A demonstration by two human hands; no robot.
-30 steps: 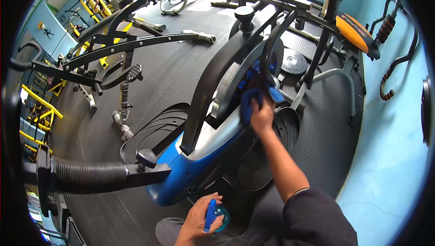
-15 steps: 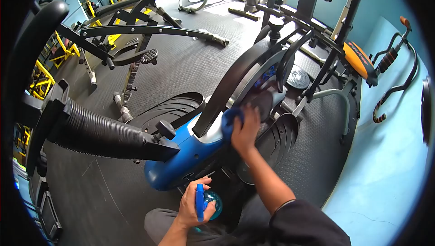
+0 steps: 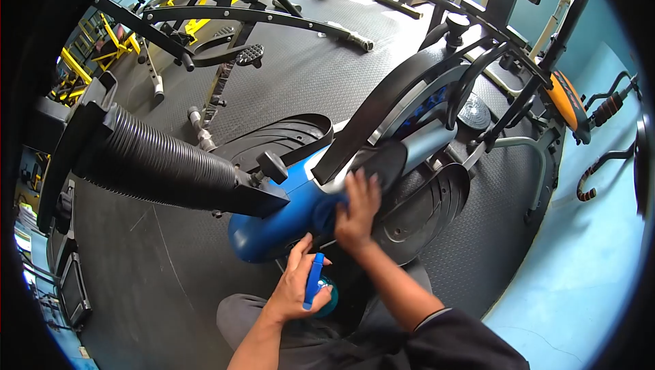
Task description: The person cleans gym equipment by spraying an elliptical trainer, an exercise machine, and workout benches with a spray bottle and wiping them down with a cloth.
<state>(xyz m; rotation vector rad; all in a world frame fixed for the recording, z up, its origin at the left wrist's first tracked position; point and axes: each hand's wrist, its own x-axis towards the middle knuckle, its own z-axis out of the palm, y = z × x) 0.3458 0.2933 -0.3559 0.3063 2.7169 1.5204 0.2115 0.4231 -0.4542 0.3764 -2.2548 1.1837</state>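
Note:
My left hand point(image 3: 298, 289) is closed around a spray bottle point(image 3: 314, 281), which has a blue spray head and a teal body largely hidden behind the fingers. My right hand point(image 3: 359, 212), somewhat blurred, presses a dark blue cloth point(image 3: 325, 215) against the side of the exercise machine's blue housing point(image 3: 263, 235). Its fingers lie over the white and black upper part of that housing. A black curved guard point(image 3: 382, 107) rises from the housing just beyond the hand. Beside the right hand is a black foot pedal point(image 3: 426, 210); the other pedal point(image 3: 290, 139) sits on the far side.
A ribbed black post point(image 3: 164, 162) with a knob point(image 3: 271, 167) slants in from the left. Black bench frames point(image 3: 239, 17) stand beyond on the textured rubber floor point(image 3: 300, 73). A light blue wall point(image 3: 559, 261) runs along the right, near an orange-and-black seat point(image 3: 568, 105).
My right hand and the cloth have moved left and down along the housing. My left hand with the spray bottle is slightly higher and further right. The view has shifted a little.

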